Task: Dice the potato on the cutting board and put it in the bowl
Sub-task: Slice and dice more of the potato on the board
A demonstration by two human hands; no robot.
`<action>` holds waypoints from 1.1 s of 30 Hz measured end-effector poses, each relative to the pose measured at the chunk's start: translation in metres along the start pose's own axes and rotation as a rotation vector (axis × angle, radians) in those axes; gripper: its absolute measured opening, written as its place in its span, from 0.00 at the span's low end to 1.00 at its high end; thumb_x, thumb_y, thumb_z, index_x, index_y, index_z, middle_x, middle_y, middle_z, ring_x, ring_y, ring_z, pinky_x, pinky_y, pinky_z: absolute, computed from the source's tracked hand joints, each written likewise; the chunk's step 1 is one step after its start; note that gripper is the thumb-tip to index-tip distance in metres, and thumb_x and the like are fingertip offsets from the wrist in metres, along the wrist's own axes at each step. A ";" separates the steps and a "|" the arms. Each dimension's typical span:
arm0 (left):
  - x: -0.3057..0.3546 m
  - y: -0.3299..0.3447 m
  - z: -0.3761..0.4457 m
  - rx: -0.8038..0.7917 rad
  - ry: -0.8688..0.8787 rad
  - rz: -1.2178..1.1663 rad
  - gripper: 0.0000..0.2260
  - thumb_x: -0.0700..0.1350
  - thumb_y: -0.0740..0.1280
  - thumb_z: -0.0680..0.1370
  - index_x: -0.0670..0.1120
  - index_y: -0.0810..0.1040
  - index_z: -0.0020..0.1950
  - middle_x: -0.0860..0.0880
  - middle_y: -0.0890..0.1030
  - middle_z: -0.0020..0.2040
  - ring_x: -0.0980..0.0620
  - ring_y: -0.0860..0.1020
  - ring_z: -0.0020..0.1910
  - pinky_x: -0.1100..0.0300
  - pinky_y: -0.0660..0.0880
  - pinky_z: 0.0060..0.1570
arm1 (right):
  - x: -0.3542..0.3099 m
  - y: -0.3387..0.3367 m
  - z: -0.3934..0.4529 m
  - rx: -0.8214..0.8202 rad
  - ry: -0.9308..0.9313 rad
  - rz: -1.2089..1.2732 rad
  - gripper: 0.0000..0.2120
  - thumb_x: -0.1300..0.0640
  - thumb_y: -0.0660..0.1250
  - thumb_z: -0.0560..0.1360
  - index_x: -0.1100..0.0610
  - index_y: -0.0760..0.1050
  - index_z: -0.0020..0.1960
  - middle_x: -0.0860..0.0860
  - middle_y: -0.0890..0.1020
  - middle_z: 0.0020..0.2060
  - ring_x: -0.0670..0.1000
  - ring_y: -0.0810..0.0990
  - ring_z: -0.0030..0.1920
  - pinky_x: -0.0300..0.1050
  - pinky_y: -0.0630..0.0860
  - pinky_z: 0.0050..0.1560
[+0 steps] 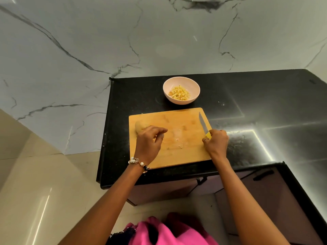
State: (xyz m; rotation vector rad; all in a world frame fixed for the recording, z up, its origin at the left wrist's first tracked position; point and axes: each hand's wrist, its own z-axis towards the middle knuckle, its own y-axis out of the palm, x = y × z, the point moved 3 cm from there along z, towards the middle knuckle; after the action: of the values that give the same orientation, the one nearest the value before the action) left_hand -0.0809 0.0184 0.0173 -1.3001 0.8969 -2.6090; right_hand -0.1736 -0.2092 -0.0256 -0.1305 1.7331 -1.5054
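At board's 9 o'clock, left hand (147, 141) loosely curled, empty, beside potato (140, 127); right hand (216, 142) grips knife (203, 125): pin potato before slicing.

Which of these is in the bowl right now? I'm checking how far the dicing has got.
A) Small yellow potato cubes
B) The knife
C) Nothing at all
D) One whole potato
A: the bowl behind the cutting board holds a small heap of diced potato, while an uncut potato piece lies on the board by the left hand and the right hand grips the knife.
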 end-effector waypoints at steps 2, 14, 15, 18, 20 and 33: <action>0.001 -0.004 0.001 0.038 -0.038 -0.003 0.08 0.34 0.69 0.73 0.43 0.83 0.49 0.49 0.83 0.45 0.58 0.79 0.42 0.72 0.74 0.42 | -0.008 -0.007 -0.003 -0.010 0.013 0.146 0.10 0.59 0.72 0.68 0.67 0.78 0.39 0.61 0.80 0.37 0.60 0.77 0.40 0.48 0.70 0.39; -0.052 -0.010 0.015 -0.162 -0.702 0.418 0.35 0.56 0.75 0.67 0.51 0.66 0.70 0.44 0.67 0.66 0.42 0.66 0.63 0.50 0.70 0.57 | -0.037 0.002 -0.026 -0.429 0.340 1.080 0.12 0.57 0.58 0.81 0.62 0.68 0.62 0.56 0.80 0.37 0.49 0.72 0.24 0.37 0.62 0.21; -0.058 -0.009 0.017 -0.210 -0.712 0.447 0.37 0.58 0.74 0.67 0.52 0.63 0.72 0.44 0.66 0.67 0.41 0.65 0.63 0.48 0.69 0.59 | -0.035 0.004 -0.026 -0.434 0.347 1.079 0.12 0.57 0.58 0.81 0.62 0.68 0.62 0.56 0.79 0.37 0.49 0.72 0.24 0.38 0.62 0.21; -0.070 -0.005 0.026 -0.230 -0.660 0.512 0.37 0.58 0.73 0.68 0.52 0.62 0.72 0.43 0.68 0.66 0.41 0.67 0.63 0.46 0.69 0.59 | -0.032 0.005 -0.028 -0.448 0.367 1.081 0.12 0.57 0.59 0.80 0.62 0.69 0.61 0.56 0.79 0.37 0.49 0.72 0.24 0.37 0.62 0.21; -0.074 -0.003 0.033 -0.197 -0.604 0.480 0.32 0.55 0.73 0.69 0.50 0.67 0.69 0.43 0.71 0.62 0.43 0.71 0.59 0.47 0.72 0.58 | -0.031 0.005 -0.029 -0.451 0.378 1.085 0.12 0.58 0.59 0.80 0.62 0.69 0.61 0.56 0.79 0.37 0.49 0.72 0.25 0.37 0.62 0.21; -0.028 0.042 0.052 -0.421 -0.251 0.061 0.25 0.28 0.64 0.71 0.50 0.76 0.63 0.50 0.74 0.64 0.53 0.72 0.62 0.66 0.68 0.58 | -0.032 0.002 -0.028 -0.403 0.187 0.862 0.10 0.56 0.61 0.80 0.55 0.70 0.60 0.56 0.82 0.37 0.49 0.75 0.27 0.40 0.66 0.21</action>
State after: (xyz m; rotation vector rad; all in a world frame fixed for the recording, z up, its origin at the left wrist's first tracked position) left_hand -0.0311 -0.0307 -0.0009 -1.6136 1.4600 -2.2152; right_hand -0.1688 -0.1687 -0.0127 0.5087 1.8623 -0.5487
